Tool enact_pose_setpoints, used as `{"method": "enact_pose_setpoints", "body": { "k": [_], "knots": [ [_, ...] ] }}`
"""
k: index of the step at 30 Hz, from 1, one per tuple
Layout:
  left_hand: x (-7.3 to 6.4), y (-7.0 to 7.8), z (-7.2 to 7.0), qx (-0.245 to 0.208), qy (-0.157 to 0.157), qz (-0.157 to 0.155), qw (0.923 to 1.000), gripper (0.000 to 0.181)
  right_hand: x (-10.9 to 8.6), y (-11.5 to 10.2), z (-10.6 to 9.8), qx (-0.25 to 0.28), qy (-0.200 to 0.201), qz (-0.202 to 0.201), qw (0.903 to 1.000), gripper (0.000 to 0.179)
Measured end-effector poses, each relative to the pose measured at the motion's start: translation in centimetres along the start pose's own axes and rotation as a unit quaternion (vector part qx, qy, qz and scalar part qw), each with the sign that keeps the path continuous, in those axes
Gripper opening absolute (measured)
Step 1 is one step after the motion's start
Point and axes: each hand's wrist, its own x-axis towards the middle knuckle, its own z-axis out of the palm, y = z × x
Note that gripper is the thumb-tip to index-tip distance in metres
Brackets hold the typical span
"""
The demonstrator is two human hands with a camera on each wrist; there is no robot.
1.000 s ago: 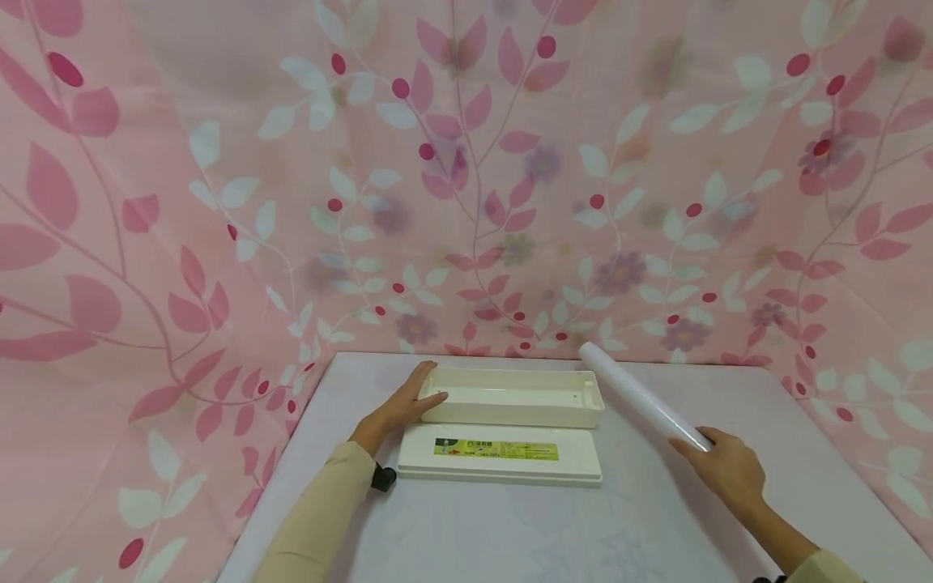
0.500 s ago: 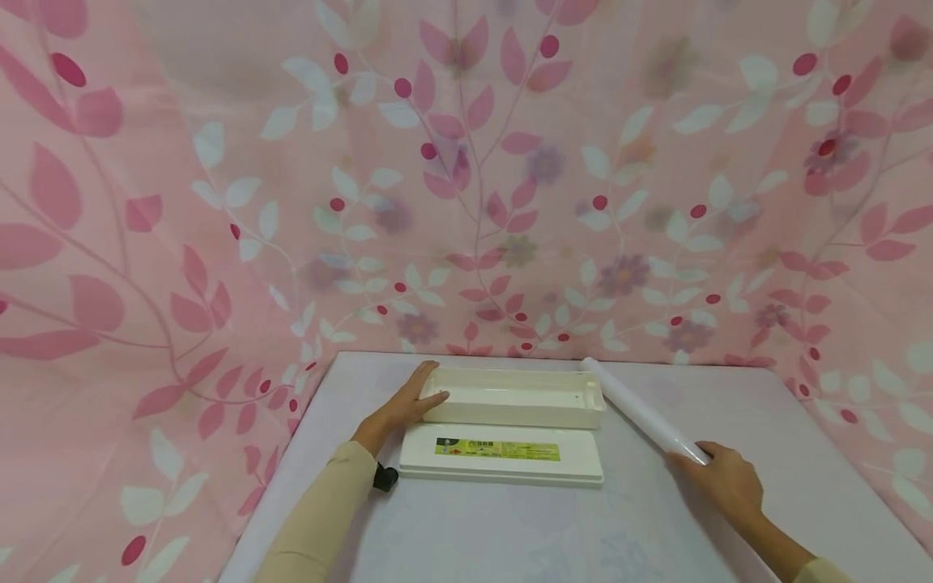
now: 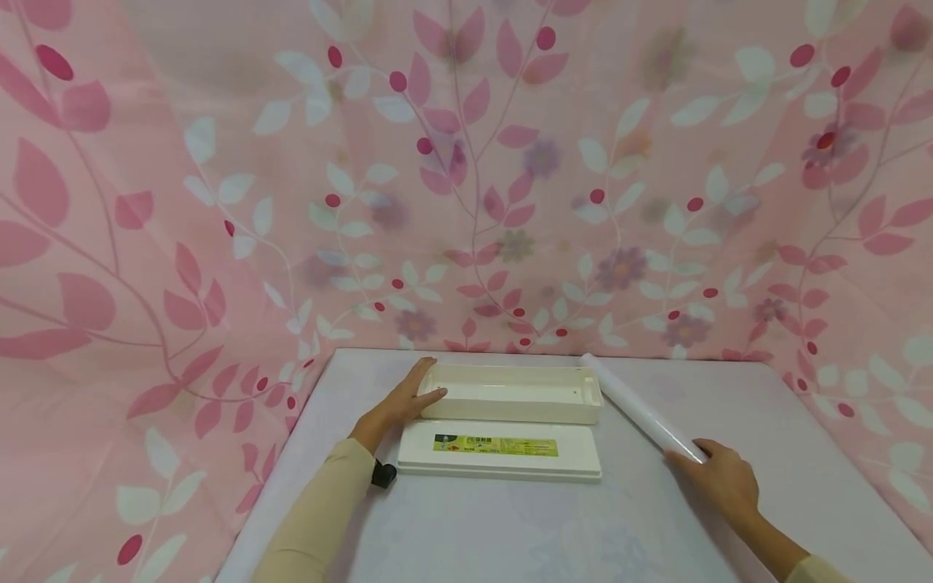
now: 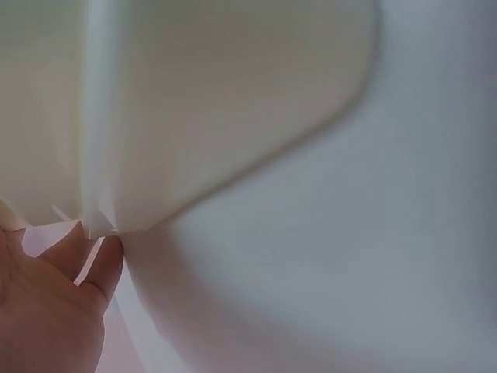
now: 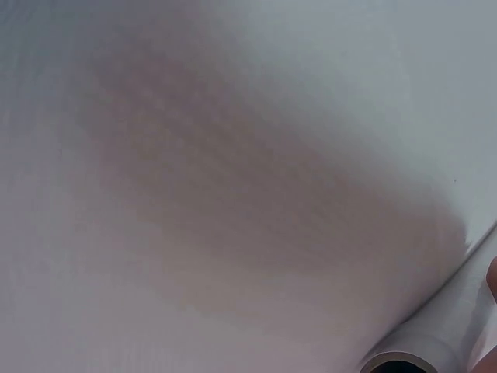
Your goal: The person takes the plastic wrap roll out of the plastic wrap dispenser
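Observation:
A long cream plastic box (image 3: pixel 510 413) stands without its lid near the table's back edge. My left hand (image 3: pixel 401 403) grips the box's left end, thumb over the front rim and fingers round the back corner. In the left wrist view, fingertips of that hand (image 4: pixel 58 303) touch the edge of the pale box (image 4: pixel 233 85). Right in front lies its white lid (image 3: pixel 499 465) with a yellow-green label. My right hand (image 3: pixel 722 482) holds a glossy white cling film roll (image 3: pixel 641 409), slanting toward the box's right side. The right wrist view shows the hollow end of the roll (image 5: pixel 435 338).
A pale cloth covers the table (image 3: pixel 510 526). Pink floral curtain (image 3: pixel 466 202) closes in the back and both sides. A small black device (image 3: pixel 383 474) sits at the left wrist.
The far end of the cling film roll has dropped toward the table beside the box's right end; my right hand has shifted slightly. My left hand, the box and the lid stay put.

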Motion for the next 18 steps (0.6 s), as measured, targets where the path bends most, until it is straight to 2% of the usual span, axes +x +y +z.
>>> {"method": "enact_pose_setpoints", "body": {
  "k": [8,18],
  "knots": [
    [-0.09,0.61,-0.74,0.010,-0.027,-0.010,0.9995,0.079,0.28,-0.17,-0.05,-0.006,-0.005,0.002,1.0000,0.085],
    [0.15,0.22,-0.76,0.036,-0.044,-0.024,0.9981,0.083,0.21,-0.37,-0.08,-0.010,-0.013,0.017,0.9997,0.086]
  ]
}}
